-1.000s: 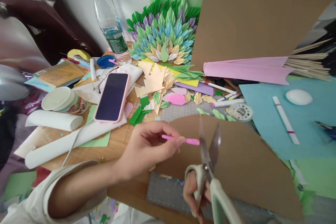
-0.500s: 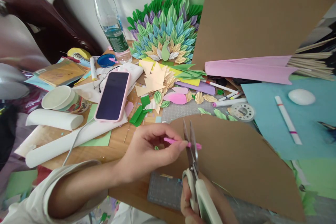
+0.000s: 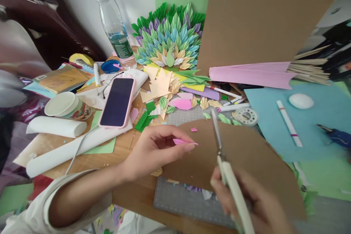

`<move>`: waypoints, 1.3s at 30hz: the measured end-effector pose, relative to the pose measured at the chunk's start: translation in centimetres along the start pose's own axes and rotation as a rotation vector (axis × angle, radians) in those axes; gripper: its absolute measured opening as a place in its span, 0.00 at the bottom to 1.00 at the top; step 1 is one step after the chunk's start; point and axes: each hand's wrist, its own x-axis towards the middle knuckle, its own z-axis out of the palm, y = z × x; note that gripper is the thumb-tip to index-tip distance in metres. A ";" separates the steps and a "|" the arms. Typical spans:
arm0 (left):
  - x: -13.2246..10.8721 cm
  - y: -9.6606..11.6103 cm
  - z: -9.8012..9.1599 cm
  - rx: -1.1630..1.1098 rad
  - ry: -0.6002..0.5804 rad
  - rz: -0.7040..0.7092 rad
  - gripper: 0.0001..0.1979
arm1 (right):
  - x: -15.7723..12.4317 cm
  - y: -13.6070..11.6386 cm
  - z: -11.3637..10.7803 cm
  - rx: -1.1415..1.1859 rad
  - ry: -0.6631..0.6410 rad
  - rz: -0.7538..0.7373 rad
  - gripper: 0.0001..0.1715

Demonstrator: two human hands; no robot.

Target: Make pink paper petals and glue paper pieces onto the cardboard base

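My left hand (image 3: 155, 150) pinches a thin pink paper strip (image 3: 184, 141) between thumb and fingers, above the near edge of a curved brown cardboard piece (image 3: 246, 157). A small pink offcut (image 3: 194, 129) lies on that cardboard just beyond the strip. My right hand (image 3: 246, 201) grips the pale green handles of a pair of scissors (image 3: 223, 161), blades closed and pointing away from me, to the right of the strip.
A grey cutting mat (image 3: 178, 199) lies under the cardboard. A pink-cased phone (image 3: 117, 101), paper cup (image 3: 64, 105), white rolls (image 3: 56, 126), water bottle (image 3: 113, 25), paper peacock fan (image 3: 168, 38), markers, tape roll (image 3: 246, 115) and blue sheet (image 3: 301, 124) crowd the table. A large brown board (image 3: 260, 18) leans behind.
The scissors closed across the pink strip and cut off its tip, which now lies on the cardboard. My right hand moved right and back with the blades shut. The strip is shorter.
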 end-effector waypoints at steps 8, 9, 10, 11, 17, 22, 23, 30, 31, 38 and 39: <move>-1.5 1.7 -1.2 0.315 -0.154 0.255 0.05 | 7.6 0.1 -6.6 -1.069 0.379 -0.478 0.14; -1.7 2.0 -1.2 0.336 -0.160 0.228 0.06 | 8.2 -0.1 -6.4 -1.101 0.401 -0.532 0.14; -1.9 2.2 -1.3 0.348 -0.163 0.185 0.06 | 8.6 -0.3 -6.1 -1.108 0.421 -0.581 0.15; -2.0 2.4 -1.4 0.352 -0.164 0.130 0.06 | 8.6 -0.6 -5.7 -1.096 0.440 -0.630 0.15; -2.7 2.6 -1.6 0.244 -0.257 -0.176 0.08 | 3.6 -2.8 -2.6 -0.720 0.318 -1.149 0.09; -3.2 2.8 -0.9 0.142 -0.316 -0.251 0.08 | 0.2 -2.8 -0.5 -0.551 0.166 -1.269 0.05; -3.2 2.9 -0.7 0.136 -0.314 -0.258 0.08 | 0.0 -2.5 -0.4 -0.537 0.178 -1.264 0.05; -3.5 3.3 0.5 0.097 -0.307 -0.236 0.07 | -0.3 -1.3 -0.1 -0.412 0.280 -1.262 0.07; -3.5 3.3 0.7 0.070 -0.293 -0.230 0.06 | -0.4 -1.3 -0.1 -0.376 0.296 -1.250 0.08; -4.2 3.1 1.7 -0.053 -0.150 -0.134 0.02 | -1.7 -1.1 0.5 -0.221 0.359 -1.091 0.09; -4.3 3.1 1.8 -0.054 -0.130 -0.117 0.02 | -1.9 -1.1 0.7 -0.216 0.366 -1.067 0.09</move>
